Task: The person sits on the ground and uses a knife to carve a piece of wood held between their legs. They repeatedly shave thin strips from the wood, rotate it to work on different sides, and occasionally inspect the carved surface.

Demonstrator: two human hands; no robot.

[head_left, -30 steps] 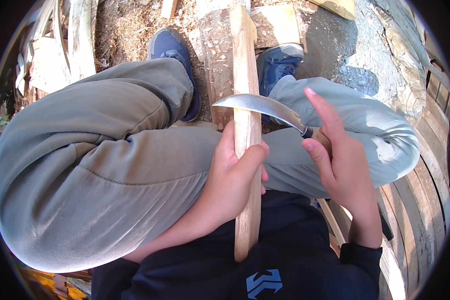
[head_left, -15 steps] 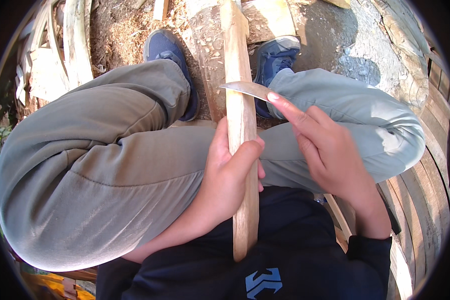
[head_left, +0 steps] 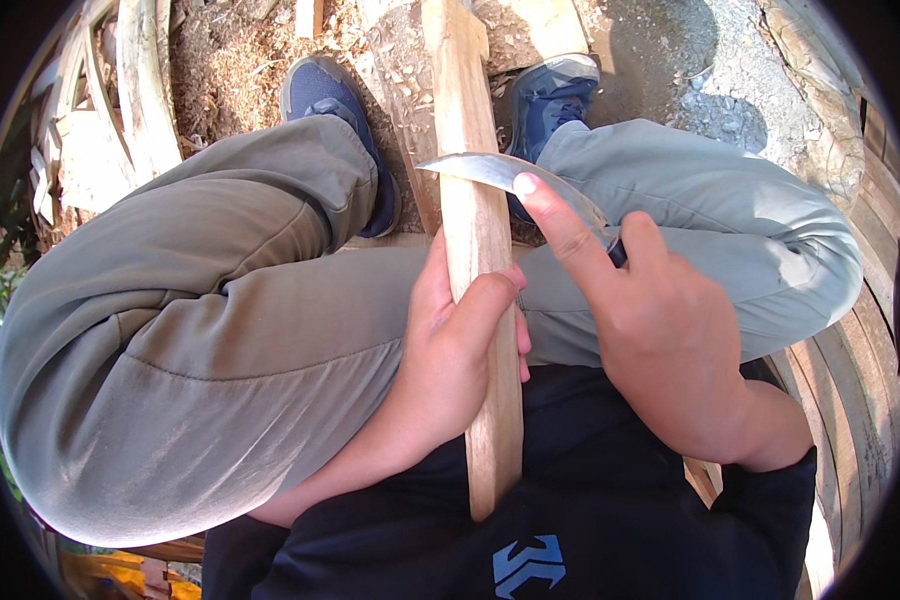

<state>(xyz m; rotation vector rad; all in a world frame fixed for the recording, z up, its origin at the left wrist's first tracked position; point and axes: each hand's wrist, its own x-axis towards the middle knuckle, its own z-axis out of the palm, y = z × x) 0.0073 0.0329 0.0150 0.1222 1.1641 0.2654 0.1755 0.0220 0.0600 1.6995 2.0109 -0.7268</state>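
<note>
A long, pale piece of wood [head_left: 467, 125] runs from my belly out between my knees, its near end against my dark shirt. My left hand [head_left: 460, 330] is wrapped round it at mid-length, thumb on top. In my right hand [head_left: 665, 320] is a knife [head_left: 480, 170] with a curved steel blade, lying across the wood beyond my left hand. Its tip sticks out past the wood's left edge. My right forefinger is stretched along the blade's back; the other fingers close round a dark handle, mostly hidden.
My bent legs in grey trousers [head_left: 240, 300] lie either side, with blue shoes [head_left: 325, 95] on the ground. Wood shavings [head_left: 230, 75] litter the ground ahead. Rough wooden strips [head_left: 142, 90] lean at the far left; curved-looking planks [head_left: 855, 370] line the right.
My right hand has turned and shifted nearer, so more of the blade and part of the handle show. The wood's far end has swung slightly left; my left hand keeps its grip.
</note>
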